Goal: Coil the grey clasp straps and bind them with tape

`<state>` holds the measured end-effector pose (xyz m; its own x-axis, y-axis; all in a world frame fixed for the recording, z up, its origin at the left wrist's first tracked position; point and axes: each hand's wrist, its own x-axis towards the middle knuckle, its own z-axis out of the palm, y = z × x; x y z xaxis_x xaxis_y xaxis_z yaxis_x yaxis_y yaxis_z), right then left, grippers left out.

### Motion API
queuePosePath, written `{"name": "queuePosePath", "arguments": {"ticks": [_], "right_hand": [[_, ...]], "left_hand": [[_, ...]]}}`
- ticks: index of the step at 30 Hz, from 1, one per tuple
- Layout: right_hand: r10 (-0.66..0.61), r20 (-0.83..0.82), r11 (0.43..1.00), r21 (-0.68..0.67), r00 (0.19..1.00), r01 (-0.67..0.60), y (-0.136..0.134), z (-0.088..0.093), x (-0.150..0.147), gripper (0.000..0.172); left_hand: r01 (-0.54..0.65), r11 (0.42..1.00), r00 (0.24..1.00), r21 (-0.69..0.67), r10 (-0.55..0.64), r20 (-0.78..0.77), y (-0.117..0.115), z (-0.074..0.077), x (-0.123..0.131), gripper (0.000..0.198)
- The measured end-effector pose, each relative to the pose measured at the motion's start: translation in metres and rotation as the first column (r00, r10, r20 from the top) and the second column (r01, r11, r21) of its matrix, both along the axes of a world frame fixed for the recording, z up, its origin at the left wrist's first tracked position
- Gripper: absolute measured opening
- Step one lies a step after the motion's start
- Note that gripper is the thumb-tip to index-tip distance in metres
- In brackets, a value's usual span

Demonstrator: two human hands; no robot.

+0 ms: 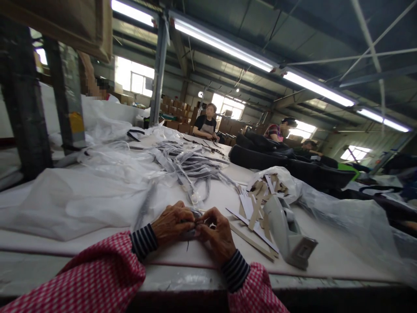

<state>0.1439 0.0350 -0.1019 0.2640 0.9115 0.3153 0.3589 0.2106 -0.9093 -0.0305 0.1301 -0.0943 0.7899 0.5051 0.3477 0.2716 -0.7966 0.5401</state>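
My left hand and my right hand meet near the table's front edge. Both are closed, their fingertips pinching a grey strap that is mostly covered by the fingers. A thin dark end hangs below it. Just beyond my hands lies a pile of similar grey straps, some with clear plastic around them. To the right of my right hand stands a grey tape dispenser, beside loose white and tan card strips.
Clear plastic sheeting covers the table's left side; more plastic lies at right. Black padded pieces are stacked at the right back. A dark post rises at left. A person works across the table, others farther off.
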Motion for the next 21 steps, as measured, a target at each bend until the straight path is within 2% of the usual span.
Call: {"name": "queuePosePath", "arguments": {"ticks": [2,7,11,14,17,21], "right_hand": [[0.005,-0.006,1.000,-0.020,1.000,-0.005,0.000,-0.001,0.000,0.013],[0.109,-0.055,0.992,-0.061,0.993,-0.112,0.003,0.001,0.004,0.009],[0.128,0.044,0.992,0.005,0.991,-0.129,0.008,0.005,0.008,0.012],[0.159,0.094,0.986,0.032,0.983,-0.162,0.010,0.007,0.010,0.011],[0.179,0.069,0.983,0.018,0.982,-0.180,0.011,0.008,0.010,0.008],[0.198,0.012,0.980,-0.008,0.980,-0.198,0.013,0.009,0.009,0.009]], "left_hand": [[-0.026,0.999,0.999,0.020,0.026,-0.036,-0.001,-0.001,0.001,0.024],[-0.050,0.998,0.996,0.039,0.053,-0.076,-0.004,0.001,0.002,0.021],[-0.064,0.997,0.995,0.037,0.067,-0.079,-0.010,0.003,0.000,0.019],[-0.051,0.993,0.992,0.108,0.063,-0.109,-0.016,0.003,0.000,0.022],[-0.072,0.979,0.992,0.190,0.091,-0.093,-0.019,0.000,0.003,0.023],[-0.088,0.988,0.994,0.131,0.096,-0.059,-0.018,-0.001,0.006,0.013]]}}
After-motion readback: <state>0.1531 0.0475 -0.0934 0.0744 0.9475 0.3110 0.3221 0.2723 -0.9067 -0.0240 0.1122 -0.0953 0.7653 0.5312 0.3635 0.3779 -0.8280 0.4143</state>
